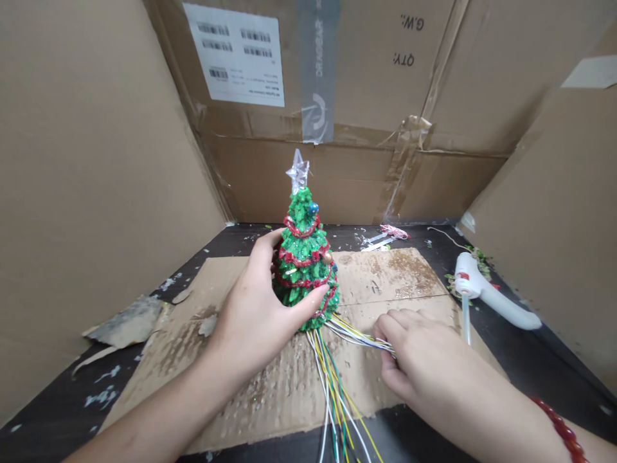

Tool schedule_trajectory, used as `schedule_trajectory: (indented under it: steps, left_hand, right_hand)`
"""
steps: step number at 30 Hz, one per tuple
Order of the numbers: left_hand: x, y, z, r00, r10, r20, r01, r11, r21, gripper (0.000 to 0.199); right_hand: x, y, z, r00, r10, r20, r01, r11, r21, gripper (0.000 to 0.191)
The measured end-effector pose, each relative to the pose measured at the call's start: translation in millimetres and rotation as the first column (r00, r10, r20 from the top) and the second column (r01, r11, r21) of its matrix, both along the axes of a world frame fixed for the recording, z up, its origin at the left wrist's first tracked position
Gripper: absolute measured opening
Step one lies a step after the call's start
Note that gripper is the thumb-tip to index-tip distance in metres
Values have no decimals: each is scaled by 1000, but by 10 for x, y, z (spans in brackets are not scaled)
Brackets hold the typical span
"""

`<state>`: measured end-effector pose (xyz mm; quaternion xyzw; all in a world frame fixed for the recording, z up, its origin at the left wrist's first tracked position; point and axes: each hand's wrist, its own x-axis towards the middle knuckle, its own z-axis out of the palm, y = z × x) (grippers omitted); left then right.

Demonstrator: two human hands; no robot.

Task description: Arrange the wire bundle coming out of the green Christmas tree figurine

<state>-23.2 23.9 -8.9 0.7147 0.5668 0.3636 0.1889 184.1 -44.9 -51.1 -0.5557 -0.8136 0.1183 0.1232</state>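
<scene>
Nearest to us, we record a red beaded bracelet (559, 424) on the right wrist. Loose yellow, white and green wires (328, 366) trail from the tree's base over the near edge of a stained corrugated cardboard sheet (289, 399). We find the right hand (414, 347) closed on a second bundle of wires (359, 337), white and yellow with a blue strand, drawn out to the right of the base. The left hand (263, 286) grasps the miniature Christmas tree (306, 257), thumb across its near face. We note the tree upright at mid-sheet, with red garlands, small baubles and a clear star topper (298, 172). At the right edge lies a white glue gun (496, 299), a translucent glue stick (466, 318) projecting towards us. Beyond the sheet, we log red-and-white string (394, 231) on the dark tabletop (53, 392). Furthest stands a cardboard panel (366, 180) bearing a barcode label (236, 54) and grey tape (317, 71).
</scene>
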Motion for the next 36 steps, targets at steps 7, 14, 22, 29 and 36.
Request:
schedule_trajectory:
  steps: [7,14,22,29,36]
  left_hand:
    - [-13,11,-12,1000,3,-23,-3,1000,4,68]
    - [4,-3,-5,1000,5,2,-5,1000,-1,68]
    - [-5,9,-8,1000,9,-16,-9,1000,2,67]
    - [12,6,11,1000,6,2,-6,1000,-8,66]
    - [-2,-1,-2,1000,5,-9,-5,1000,-3,67]
  right_hand:
    - [-23,50,81,1000,15,1,-15,1000,-1,11]
    - [-39,24,126,1000,-19,-1,18,988,-152,8]
    - [-59,62,25,996,88,8,-88,996,-27,9]
    - [-44,59,6,992,126,-23,-125,991,38,11]
    - [-36,60,18,992,101,-76,-101,995,4,11]
